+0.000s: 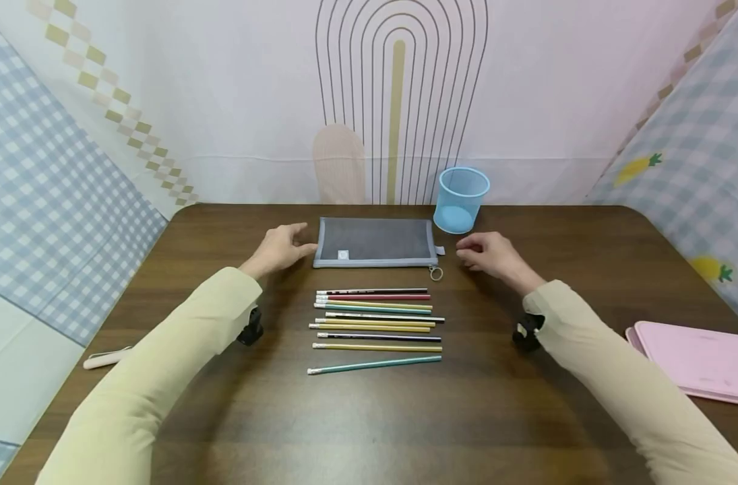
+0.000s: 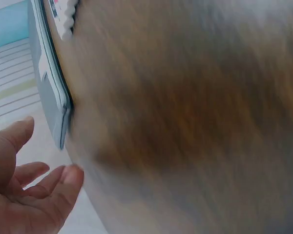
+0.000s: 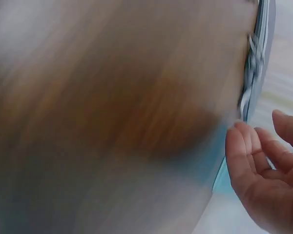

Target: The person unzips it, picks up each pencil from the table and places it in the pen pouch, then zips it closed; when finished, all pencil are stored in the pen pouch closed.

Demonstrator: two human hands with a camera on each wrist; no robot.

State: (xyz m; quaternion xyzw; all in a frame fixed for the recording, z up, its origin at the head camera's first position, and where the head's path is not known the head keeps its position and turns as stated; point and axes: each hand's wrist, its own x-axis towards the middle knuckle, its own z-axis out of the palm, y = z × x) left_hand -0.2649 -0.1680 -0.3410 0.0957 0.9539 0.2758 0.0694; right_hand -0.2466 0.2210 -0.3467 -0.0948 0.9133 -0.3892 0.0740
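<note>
A grey mesh zip pouch (image 1: 377,241) with pale blue edging lies flat near the back of the table, its key ring (image 1: 436,273) at the front right corner. Just off its left end is my left hand (image 1: 279,250), thumb and fingers apart with nothing between them. My right hand (image 1: 491,254) hovers past the pouch's right end, fingers loosely bent and holding nothing. In front of the pouch several pencils, among them a teal pencil (image 1: 375,366) and a dark red one (image 1: 377,297), lie side by side, eraser ends to the left.
Behind the pouch's right corner stands a light blue mesh pen cup (image 1: 462,201). A pink flat item (image 1: 702,357) lies at the right edge of the table. On the left edge is a small white object (image 1: 106,358), partly covered by the left sleeve.
</note>
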